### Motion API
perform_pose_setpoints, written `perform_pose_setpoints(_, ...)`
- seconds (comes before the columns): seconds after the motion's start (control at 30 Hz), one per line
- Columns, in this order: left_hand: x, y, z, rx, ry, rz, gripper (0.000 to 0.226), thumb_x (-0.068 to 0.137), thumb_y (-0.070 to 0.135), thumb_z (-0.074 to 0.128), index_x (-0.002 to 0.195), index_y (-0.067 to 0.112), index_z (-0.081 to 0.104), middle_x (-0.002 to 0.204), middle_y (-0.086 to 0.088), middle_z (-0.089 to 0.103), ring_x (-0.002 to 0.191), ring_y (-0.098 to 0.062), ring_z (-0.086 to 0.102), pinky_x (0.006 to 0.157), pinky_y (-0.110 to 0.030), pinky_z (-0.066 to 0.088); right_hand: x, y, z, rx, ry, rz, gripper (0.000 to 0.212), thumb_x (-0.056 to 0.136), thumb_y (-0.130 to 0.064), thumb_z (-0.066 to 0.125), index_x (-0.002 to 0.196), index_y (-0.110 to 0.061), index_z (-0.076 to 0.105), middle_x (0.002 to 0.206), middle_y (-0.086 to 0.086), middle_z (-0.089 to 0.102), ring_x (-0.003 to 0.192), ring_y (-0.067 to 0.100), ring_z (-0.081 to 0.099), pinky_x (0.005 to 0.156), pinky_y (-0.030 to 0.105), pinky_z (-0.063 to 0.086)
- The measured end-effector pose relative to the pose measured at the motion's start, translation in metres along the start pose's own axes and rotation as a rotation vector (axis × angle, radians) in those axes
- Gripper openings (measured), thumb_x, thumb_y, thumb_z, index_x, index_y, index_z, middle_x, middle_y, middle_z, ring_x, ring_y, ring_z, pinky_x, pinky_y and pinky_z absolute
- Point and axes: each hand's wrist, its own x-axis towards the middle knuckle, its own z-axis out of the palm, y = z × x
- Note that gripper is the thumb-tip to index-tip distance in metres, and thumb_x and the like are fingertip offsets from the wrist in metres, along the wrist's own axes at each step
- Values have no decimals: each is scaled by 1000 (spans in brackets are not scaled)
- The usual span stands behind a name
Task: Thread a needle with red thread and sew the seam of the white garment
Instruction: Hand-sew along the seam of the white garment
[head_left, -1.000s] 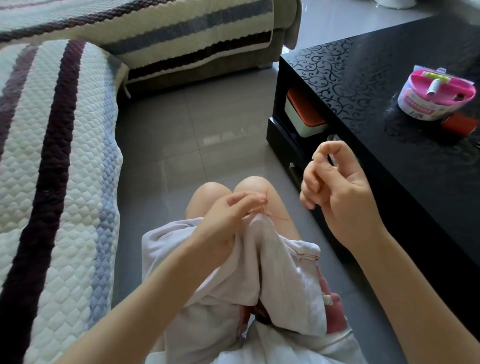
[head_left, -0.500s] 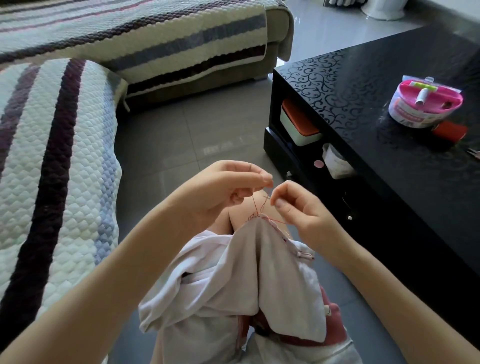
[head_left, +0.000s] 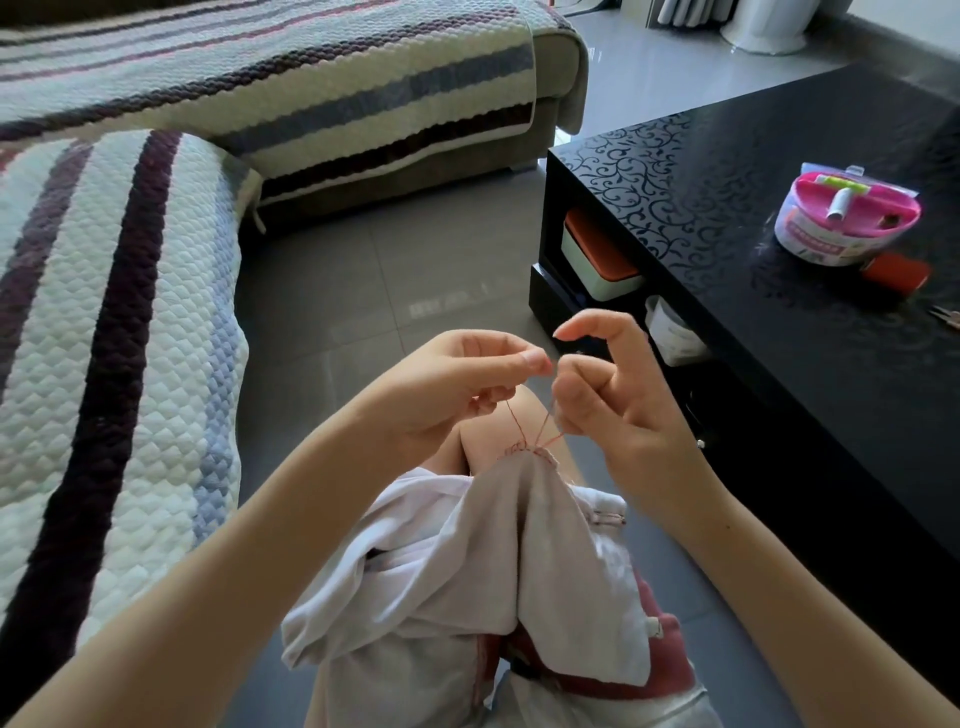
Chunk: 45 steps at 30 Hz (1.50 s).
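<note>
- Since the earlier frame, our right hand (head_left: 613, 400) lifts its index finger clear; its lower fingers appear to pinch the red thread (head_left: 514, 421).
- Left hand (head_left: 467, 384) pinches the thread too, tensioning strands above the seam (head_left: 535, 452); we judge a knot is intended.
- White garment (head_left: 498, 545) drapes over our knees, 6 o'clock.
- At 2 o'clock, pink tub (head_left: 841, 228) holds a white spool (head_left: 837, 205); needle not discernible.

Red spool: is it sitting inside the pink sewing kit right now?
No, the red spool lies on the black table, outside and just beside the pink sewing kit.
</note>
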Motion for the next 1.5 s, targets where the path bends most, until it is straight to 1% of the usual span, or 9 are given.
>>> perform_pose_setpoints(0.13,-2,-18,5,58,-11,-22,21,76,35,70,85,16,69,77,5,62,76,-11,55,75,-25,44,6,-10,-4,-93,74,-63,11,93,-8,48,84,-10,54,69,-14,53,60,5,48,59,16,41)
perform_pose_setpoints(0.2,-6,-30,9,134,-42,-47,30,74,43,77,86,16,70,85,0,68,82,-19,61,80,-31,48,8,-16,-9,-87,116,-66,12,93,-7,48,83,-9,54,66,-11,52,57,11,45,55,20,39)
perform_pose_setpoints(0.4,-17,-43,19,44,-12,9,14,76,-3,75,68,8,70,78,-7,67,79,-15,61,74,-22,46,18,-25,-26,-313,213,-108,11,95,-8,53,87,-2,58,74,12,63,70,21,64,69,41,56)
perform_pose_setpoints(0.5,-19,-45,20,107,-13,10,10,75,-2,77,68,2,71,74,-11,65,80,-19,60,75,-29,44,30,-31,-38,-96,243,2,13,98,-10,50,86,-10,55,69,9,66,68,26,69,65,35,58)
perform_pose_setpoints(0.63,-18,-48,17,155,13,0,18,73,12,83,67,1,71,65,-3,62,71,-13,56,68,-29,41,52,-29,-56,243,244,165,16,99,-11,43,84,-12,49,54,0,48,48,14,47,48,22,41)
perform_pose_setpoints(0.83,-20,-54,15,177,41,-85,19,65,24,84,58,11,72,60,7,59,69,-7,54,71,-25,40,74,-12,-69,174,284,165,21,101,-9,42,82,-13,48,53,-2,32,55,19,15,53,31,12)
perform_pose_setpoints(0.93,-22,-58,15,165,63,-176,31,60,29,80,74,2,73,72,-1,64,73,-8,55,75,-26,41,84,-12,-74,131,317,120,21,101,-8,43,81,-14,49,53,-2,28,56,22,11,53,34,10)
perform_pose_setpoints(1.33,-27,-65,16,187,63,-287,16,65,20,73,60,11,61,61,0,51,61,-11,46,63,-25,35,106,2,-92,44,362,67,22,99,-5,43,81,-15,49,48,-9,29,43,8,18,43,24,13)
perform_pose_setpoints(1.5,-28,-67,10,95,54,-272,20,66,13,80,53,16,64,70,0,68,69,-11,62,67,-24,47,96,17,-82,-15,355,103,18,94,-7,47,80,-17,52,49,-12,36,42,5,26,39,19,21)
